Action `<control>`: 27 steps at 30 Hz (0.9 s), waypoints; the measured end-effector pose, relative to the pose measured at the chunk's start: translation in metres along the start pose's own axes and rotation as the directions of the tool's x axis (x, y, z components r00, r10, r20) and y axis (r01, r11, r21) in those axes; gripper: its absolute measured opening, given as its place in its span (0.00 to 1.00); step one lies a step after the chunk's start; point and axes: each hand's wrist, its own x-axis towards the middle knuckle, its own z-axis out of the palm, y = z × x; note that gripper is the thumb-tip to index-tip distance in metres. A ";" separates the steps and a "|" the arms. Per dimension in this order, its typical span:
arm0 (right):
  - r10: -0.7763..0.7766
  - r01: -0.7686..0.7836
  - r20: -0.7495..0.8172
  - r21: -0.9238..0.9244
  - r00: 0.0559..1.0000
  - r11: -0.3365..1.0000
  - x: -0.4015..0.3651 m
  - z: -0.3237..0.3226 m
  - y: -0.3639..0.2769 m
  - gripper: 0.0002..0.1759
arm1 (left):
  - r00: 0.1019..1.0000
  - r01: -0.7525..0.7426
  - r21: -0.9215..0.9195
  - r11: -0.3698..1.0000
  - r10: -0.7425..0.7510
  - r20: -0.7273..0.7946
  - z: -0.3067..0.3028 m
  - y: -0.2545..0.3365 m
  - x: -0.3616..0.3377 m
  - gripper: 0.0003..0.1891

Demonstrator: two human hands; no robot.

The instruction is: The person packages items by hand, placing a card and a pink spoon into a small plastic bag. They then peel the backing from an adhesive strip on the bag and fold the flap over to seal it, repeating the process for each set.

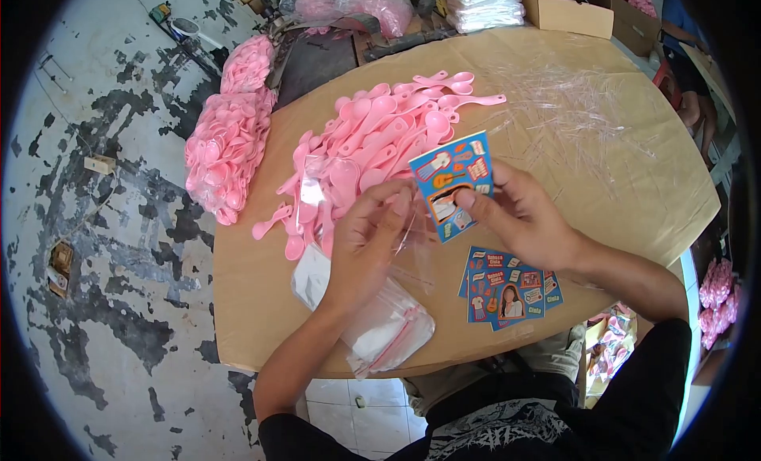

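Note:
My right hand (523, 211) grips a blue printed card (453, 164), thumb on its face, held tilted above the table. Close beside its left edge, my left hand (372, 235) pinches a clear plastic bag (416, 239), whose outline is hard to make out. Under my left forearm lies a stack of clear plastic bags (392, 326) with a red-pink strip. More blue printed cards (507, 290) lie in a loose pile below my right hand. Beyond my hands spreads a heap of pink plastic spoons (372, 136), with one glossy clear wrapper (311, 193) on it.
The brown-covered table (634, 215) carries scattered thin clear strips (567, 104) at right. Bagged pink spoons (230, 144) stand at its left edge. Behind are stacked white packs (481, 5) and a cardboard box (567, 13). Another person (688, 57) sits at far right.

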 end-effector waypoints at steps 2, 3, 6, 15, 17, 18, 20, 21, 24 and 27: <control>-0.076 0.077 -0.047 0.018 0.996 0.997 0.000 -0.002 -0.002 0.16 | 0.998 0.032 0.122 0.992 -0.026 -0.056 -0.002 0.007 0.000 0.18; -0.068 0.070 -0.074 0.027 0.995 0.997 -0.002 -0.002 -0.013 0.17 | 0.998 0.023 0.120 0.993 -0.017 -0.054 -0.003 0.006 0.001 0.18; -0.033 0.039 -0.089 0.069 0.995 0.997 -0.007 -0.002 -0.018 0.18 | 1.000 -0.003 0.083 0.997 0.006 -0.030 -0.005 0.006 0.002 0.18; 0.226 -0.217 0.081 -0.101 0.971 0.971 -0.012 -0.003 0.001 0.13 | 0.997 -0.079 0.049 0.996 0.080 -0.022 -0.012 -0.003 -0.003 0.19; 0.093 -0.086 0.085 -0.074 0.992 0.993 -0.009 0.000 0.002 0.13 | 0.997 -0.064 0.017 0.998 0.063 0.034 -0.014 -0.013 -0.003 0.19; 0.025 -0.020 0.085 -0.060 0.996 0.998 -0.009 0.001 0.002 0.13 | 0.998 -0.017 0.016 1.000 0.016 0.055 -0.014 -0.019 -0.005 0.19; 0.041 -0.040 0.011 -0.047 0.999 0.998 -0.009 0.001 0.000 0.13 | 0.997 0.045 -0.028 0.999 -0.043 0.072 -0.011 -0.019 -0.004 0.18; 0.065 -0.066 -0.040 -0.024 0.997 0.997 -0.009 0.000 -0.004 0.14 | 0.996 0.061 -0.070 0.996 -0.056 0.072 -0.006 -0.009 -0.001 0.17; 0.184 -0.168 -0.201 0.094 0.962 0.981 -0.003 -0.011 -0.021 0.14 | 1.000 0.000 -0.081 0.997 0.001 0.009 -0.009 0.001 0.002 0.14; 0.241 -0.268 -0.131 -0.247 0.962 0.931 0.000 -0.031 -0.016 0.12 | 0.992 -0.091 -0.082 0.992 0.084 -0.094 -0.020 -0.006 0.002 0.13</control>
